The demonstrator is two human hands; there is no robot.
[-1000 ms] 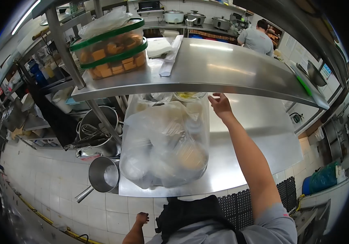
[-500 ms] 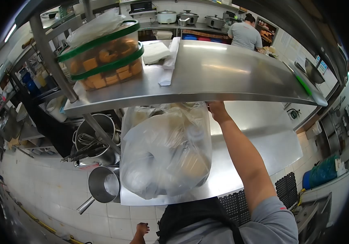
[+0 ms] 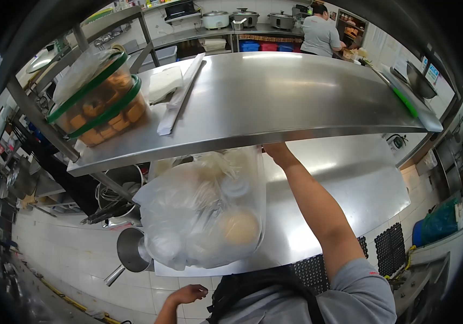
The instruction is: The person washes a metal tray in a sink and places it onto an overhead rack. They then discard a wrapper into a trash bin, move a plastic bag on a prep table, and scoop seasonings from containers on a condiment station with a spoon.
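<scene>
A large clear plastic container point(image 3: 261, 216) stands on the lower steel table, under the shelf. A translucent plastic bag point(image 3: 177, 200) with several round, pale items fills and covers much of it; what the items are cannot be made out. My right hand point(image 3: 278, 152) is closed at the container's far right edge, with its fingertips partly hidden by the shelf's front edge. My left hand point(image 3: 189, 294) hangs low in front of the table, below the bag. Its fingers are loosely stretched and hold nothing.
Overhead, a steel shelf point(image 3: 253, 102) carries stacked green-lidded tubs point(image 3: 104, 102), a white cloth point(image 3: 165, 85) and a green-edged board point(image 3: 404, 102). A saucepan point(image 3: 130, 251) and a large pot point(image 3: 120, 178) stand left of the table. A co-worker point(image 3: 319, 35) stands at the back.
The view has turned a little. The container and bag sit slightly farther left, and my right hand has moved left along with them. My left hand has risen and its fingers now point right.
</scene>
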